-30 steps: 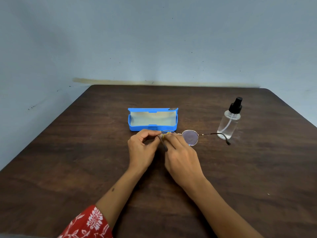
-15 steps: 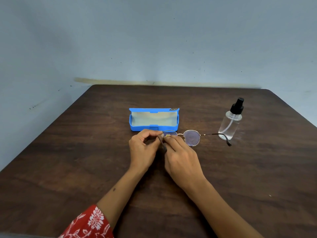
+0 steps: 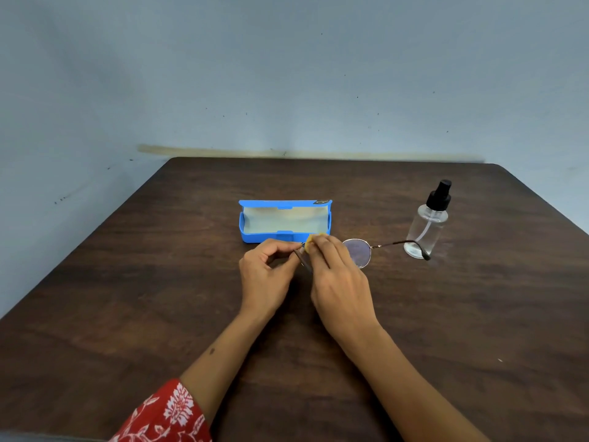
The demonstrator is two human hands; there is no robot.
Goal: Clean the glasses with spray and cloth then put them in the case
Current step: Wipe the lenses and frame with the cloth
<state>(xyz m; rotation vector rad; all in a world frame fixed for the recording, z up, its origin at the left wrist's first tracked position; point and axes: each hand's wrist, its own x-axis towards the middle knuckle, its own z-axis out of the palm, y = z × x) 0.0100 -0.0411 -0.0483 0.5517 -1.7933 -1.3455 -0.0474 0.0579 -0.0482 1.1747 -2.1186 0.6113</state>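
Thin metal-framed round glasses (image 3: 361, 252) are held just above the table, temples unfolded, the right temple reaching toward the spray bottle (image 3: 425, 224). My left hand (image 3: 266, 275) pinches the frame at its left end. My right hand (image 3: 339, 282) presses a small yellow cloth (image 3: 310, 242) against the left lens, which is hidden under the fingers. The right lens shows uncovered. The blue case (image 3: 283, 222) lies open just behind my hands, its pale lining showing with nothing in it.
The clear spray bottle with a black pump top stands upright at the right, close to the temple tip. The dark wooden table (image 3: 127, 298) ends at a pale blue wall behind and on the left.
My right fingers have slid up over the left lens and the yellow cloth now shows at their tips. The glasses, case and bottle stay in place.
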